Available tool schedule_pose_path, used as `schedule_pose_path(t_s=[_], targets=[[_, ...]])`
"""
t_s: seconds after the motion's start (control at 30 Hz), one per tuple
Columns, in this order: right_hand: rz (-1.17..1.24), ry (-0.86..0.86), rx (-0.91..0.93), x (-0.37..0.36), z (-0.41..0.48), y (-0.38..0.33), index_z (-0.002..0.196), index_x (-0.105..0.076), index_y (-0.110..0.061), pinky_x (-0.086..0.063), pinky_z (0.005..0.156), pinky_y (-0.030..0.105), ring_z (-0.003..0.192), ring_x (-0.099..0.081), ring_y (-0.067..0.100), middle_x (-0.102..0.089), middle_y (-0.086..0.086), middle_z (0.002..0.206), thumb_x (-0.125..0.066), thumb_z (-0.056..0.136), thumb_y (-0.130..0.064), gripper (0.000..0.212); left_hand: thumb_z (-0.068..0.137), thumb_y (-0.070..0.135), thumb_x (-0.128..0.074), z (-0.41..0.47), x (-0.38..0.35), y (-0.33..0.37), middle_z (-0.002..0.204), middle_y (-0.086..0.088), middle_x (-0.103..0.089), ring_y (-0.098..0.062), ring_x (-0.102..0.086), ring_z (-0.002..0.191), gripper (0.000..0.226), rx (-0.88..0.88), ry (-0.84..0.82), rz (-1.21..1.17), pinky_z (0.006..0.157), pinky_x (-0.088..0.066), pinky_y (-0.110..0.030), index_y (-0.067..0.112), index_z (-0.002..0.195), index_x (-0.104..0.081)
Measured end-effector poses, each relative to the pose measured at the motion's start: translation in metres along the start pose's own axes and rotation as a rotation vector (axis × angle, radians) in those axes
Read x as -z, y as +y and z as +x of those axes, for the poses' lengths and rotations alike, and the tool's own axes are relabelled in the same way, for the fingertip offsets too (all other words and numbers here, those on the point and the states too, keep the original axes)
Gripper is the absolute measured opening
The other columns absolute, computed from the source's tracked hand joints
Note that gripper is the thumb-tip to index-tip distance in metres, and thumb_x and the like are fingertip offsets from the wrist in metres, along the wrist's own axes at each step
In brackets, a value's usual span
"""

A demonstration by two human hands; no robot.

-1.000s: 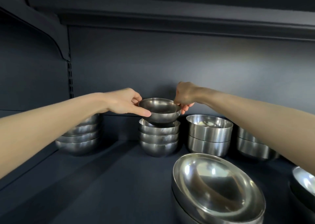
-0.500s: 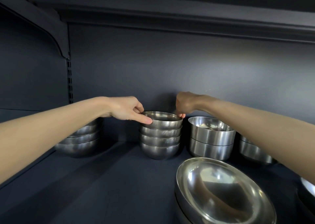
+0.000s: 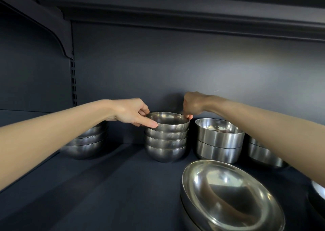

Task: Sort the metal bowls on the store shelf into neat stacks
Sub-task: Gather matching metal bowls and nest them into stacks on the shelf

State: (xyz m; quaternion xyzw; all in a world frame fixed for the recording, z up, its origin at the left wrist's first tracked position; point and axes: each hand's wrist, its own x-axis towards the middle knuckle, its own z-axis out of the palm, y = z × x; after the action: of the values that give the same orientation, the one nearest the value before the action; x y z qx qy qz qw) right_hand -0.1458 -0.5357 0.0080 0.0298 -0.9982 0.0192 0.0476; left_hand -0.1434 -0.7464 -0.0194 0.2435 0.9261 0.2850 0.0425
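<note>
Now, on the store shelf (image 3: 105, 186), the four-bowl stack (image 3: 165, 142) at the back takes its top bowl (image 3: 168, 123).
The left hand (image 3: 131, 111) pinches the bowl's left rim and the right hand (image 3: 192, 104) its right rim, both clamped on it. The seating step looks nearly finished; next, both hands should release without nudging the stack.

The dark shelf (image 3: 105, 186) carries bowl stacks (image 3: 165, 148) at back, larger bowls (image 3: 228, 201) in front.
</note>
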Motion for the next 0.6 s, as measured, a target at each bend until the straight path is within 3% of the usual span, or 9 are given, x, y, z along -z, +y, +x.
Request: schedule_pose_path(t_s=[0.07,0.17,0.33,0.47,0.6], targets=[[-0.013,-0.002,0.002,-0.0008,-0.0004,0.0001,0.07,-0.07,-0.006,-0.042,0.056,0.02,0.072,-0.058,0.013,-0.06,-0.011,0.048,-0.061,0.083,-0.009,0.016,0.08,0.034,-0.072,0.0014,0.0005,0.0003,0.132,-0.007,-0.051,-0.013,-0.065,0.094,0.076,-0.001,0.006,0.001,0.077,-0.052,-0.015,0.001,0.141,-0.041],[-0.037,-0.009,0.004,-0.0009,-0.0005,-0.0007,0.067,-0.066,-0.009,-0.039,0.053,0.018,0.062,-0.055,0.007,-0.064,-0.002,0.065,-0.06,0.085,-0.009,0.019,0.08,0.031,-0.072,0.0014,0.0012,0.0019,0.118,-0.002,-0.054,-0.008,-0.063,0.091,0.072,0.001,0.001,-0.015,0.079,-0.053,-0.013,0.0,0.139,-0.043],[-0.062,-0.008,-0.002,-0.0011,-0.0002,-0.0018,0.063,-0.065,-0.011,-0.038,0.052,0.019,0.06,-0.054,0.005,-0.064,-0.002,0.067,-0.06,0.085,-0.01,0.023,0.081,0.03,-0.072,0.0022,0.0015,0.0016,0.119,-0.005,-0.053,-0.01,-0.062,0.095,0.071,0.01,-0.009,-0.014,0.081,-0.052,-0.015,0.0,0.139,-0.044],[-0.036,-0.017,-0.002,-0.0007,-0.0011,-0.0018,0.072,-0.069,-0.007,-0.042,0.056,0.019,0.072,-0.059,0.012,-0.061,-0.011,0.05,-0.061,0.085,-0.01,0.016,0.08,0.031,-0.072,0.0017,0.0015,0.0008,0.139,-0.012,-0.046,-0.014,-0.06,0.102,0.078,0.013,-0.018,-0.027,0.088,-0.05,-0.02,-0.001,0.143,-0.037],[-0.019,-0.059,0.001,0.0037,0.0007,0.0004,0.071,-0.068,-0.007,-0.047,0.07,0.024,0.077,-0.061,0.013,-0.057,-0.017,0.038,-0.062,0.084,-0.013,0.016,0.077,0.033,-0.073,0.0,0.0011,0.0013,0.129,-0.008,-0.048,-0.013,-0.059,0.101,0.075,0.014,-0.037,-0.041,0.086,-0.053,-0.021,0.0,0.138,-0.043]])
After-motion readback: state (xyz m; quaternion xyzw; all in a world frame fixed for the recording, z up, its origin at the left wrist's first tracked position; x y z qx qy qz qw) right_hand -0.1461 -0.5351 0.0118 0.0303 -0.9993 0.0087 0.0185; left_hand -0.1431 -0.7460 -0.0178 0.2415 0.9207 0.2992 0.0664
